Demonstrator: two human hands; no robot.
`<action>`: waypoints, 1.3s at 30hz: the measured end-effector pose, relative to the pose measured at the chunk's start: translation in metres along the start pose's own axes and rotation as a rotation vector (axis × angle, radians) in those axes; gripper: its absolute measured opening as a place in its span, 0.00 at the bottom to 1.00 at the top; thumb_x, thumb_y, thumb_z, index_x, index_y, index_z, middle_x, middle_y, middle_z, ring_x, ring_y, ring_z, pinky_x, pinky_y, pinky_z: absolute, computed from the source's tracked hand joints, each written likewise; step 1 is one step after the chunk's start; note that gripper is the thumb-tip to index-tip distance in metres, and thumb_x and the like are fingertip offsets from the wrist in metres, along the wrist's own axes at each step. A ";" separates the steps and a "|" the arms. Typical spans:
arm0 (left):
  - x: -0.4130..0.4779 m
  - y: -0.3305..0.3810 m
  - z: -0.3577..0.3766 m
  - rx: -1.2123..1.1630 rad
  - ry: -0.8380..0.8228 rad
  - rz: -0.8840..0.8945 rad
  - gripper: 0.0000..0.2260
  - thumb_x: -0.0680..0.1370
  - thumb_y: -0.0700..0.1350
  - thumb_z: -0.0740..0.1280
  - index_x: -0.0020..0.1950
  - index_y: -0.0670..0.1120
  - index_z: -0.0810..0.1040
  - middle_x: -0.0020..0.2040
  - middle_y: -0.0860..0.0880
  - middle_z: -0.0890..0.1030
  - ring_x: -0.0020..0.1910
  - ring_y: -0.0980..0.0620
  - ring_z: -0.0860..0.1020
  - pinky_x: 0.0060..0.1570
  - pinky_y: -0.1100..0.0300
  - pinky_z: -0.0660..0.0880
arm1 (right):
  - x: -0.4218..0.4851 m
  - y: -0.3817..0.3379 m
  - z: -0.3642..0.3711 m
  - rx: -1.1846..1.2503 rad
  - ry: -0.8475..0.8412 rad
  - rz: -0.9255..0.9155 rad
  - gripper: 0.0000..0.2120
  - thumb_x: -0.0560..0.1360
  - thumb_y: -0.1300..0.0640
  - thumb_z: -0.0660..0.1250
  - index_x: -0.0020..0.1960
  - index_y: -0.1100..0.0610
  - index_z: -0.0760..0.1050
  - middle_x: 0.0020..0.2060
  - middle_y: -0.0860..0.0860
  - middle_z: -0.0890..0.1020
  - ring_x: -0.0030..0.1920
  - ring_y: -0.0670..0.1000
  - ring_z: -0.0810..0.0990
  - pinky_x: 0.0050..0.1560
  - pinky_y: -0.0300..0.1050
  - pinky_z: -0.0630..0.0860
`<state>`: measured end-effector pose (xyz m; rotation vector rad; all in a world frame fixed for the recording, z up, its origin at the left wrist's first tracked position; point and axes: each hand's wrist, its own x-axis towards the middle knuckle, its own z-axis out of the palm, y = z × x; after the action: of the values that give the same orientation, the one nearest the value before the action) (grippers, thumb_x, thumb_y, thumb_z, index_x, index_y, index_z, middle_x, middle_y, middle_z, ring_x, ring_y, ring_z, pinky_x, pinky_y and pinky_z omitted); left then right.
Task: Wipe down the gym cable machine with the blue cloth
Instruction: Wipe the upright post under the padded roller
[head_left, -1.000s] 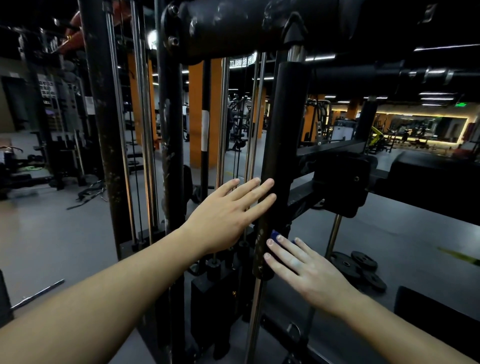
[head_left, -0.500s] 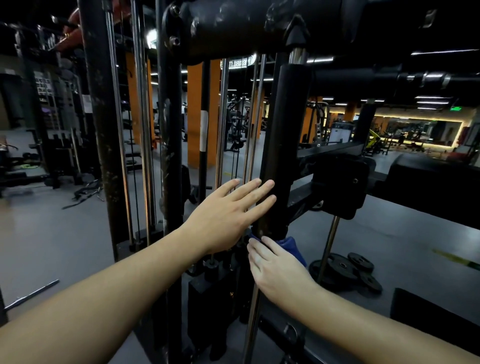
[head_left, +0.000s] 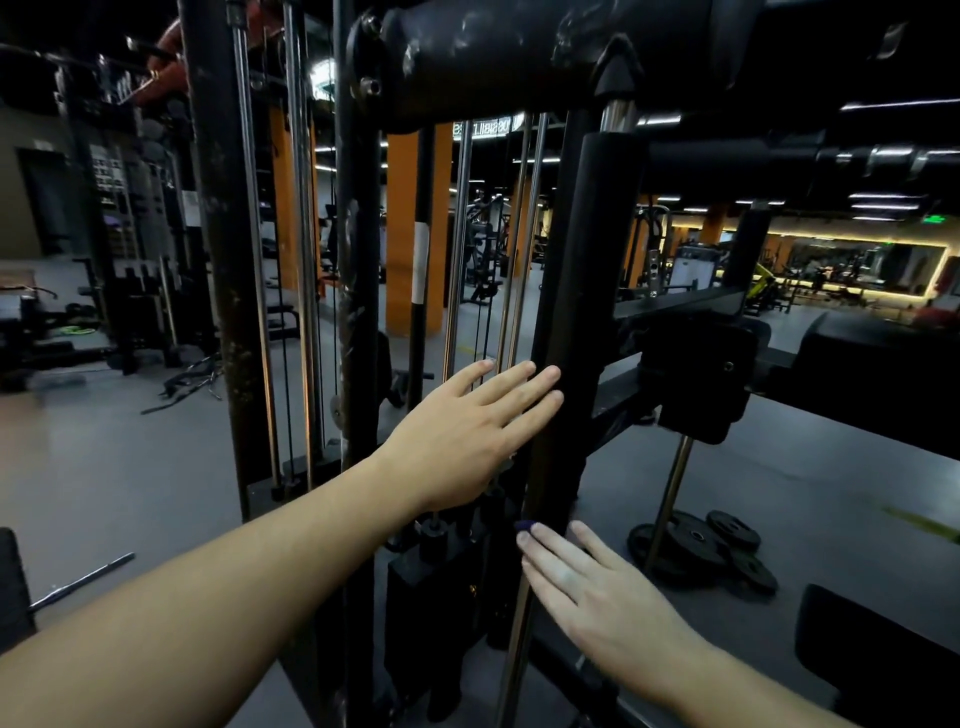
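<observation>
The black cable machine fills the middle of the head view, with a thick black sleeve (head_left: 582, 291) running down a chrome guide rod. My left hand (head_left: 467, 436) rests flat on the sleeve's left side, fingers straight. Lower down, my right hand (head_left: 587, 582) presses the blue cloth (head_left: 523, 525) against the sleeve's bottom end with straight fingers. Only a small blue tip of the cloth shows past my fingertips; the rest is hidden under the hand.
Weight plates (head_left: 711, 551) lie on the grey floor to the right, beside a thin chrome rod (head_left: 670, 493). The weight stack (head_left: 431, 587) sits below my hands. A black padded roller (head_left: 519, 57) hangs overhead. A loose bar (head_left: 83, 579) lies at lower left.
My right hand slid down the sleeve and its fingers straightened, so the cloth that showed beside it is now almost all hidden. My left hand stayed in place.
</observation>
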<state>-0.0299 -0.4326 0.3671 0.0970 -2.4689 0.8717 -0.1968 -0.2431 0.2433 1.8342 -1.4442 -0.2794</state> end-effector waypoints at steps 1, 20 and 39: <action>0.000 0.000 0.000 -0.001 0.009 -0.002 0.35 0.82 0.47 0.62 0.86 0.45 0.51 0.85 0.43 0.49 0.84 0.43 0.52 0.81 0.42 0.56 | -0.006 0.003 -0.001 0.017 0.031 0.028 0.22 0.83 0.62 0.52 0.72 0.61 0.75 0.74 0.59 0.73 0.75 0.60 0.70 0.72 0.62 0.68; 0.013 0.016 -0.006 0.035 0.046 0.010 0.36 0.80 0.47 0.66 0.85 0.44 0.56 0.85 0.42 0.54 0.83 0.41 0.56 0.78 0.40 0.62 | 0.024 -0.016 0.016 -0.040 0.074 0.093 0.18 0.82 0.60 0.57 0.64 0.61 0.81 0.64 0.59 0.82 0.69 0.59 0.77 0.77 0.61 0.62; 0.010 0.024 0.017 0.014 0.029 0.011 0.36 0.78 0.46 0.62 0.85 0.44 0.56 0.86 0.43 0.52 0.84 0.41 0.52 0.78 0.40 0.61 | -0.045 0.010 0.088 0.181 0.289 0.269 0.22 0.84 0.67 0.48 0.78 0.66 0.59 0.78 0.63 0.62 0.78 0.64 0.60 0.74 0.62 0.67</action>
<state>-0.0524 -0.4228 0.3469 0.0747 -2.4391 0.8887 -0.2718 -0.2409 0.1777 1.7081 -1.5236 0.2486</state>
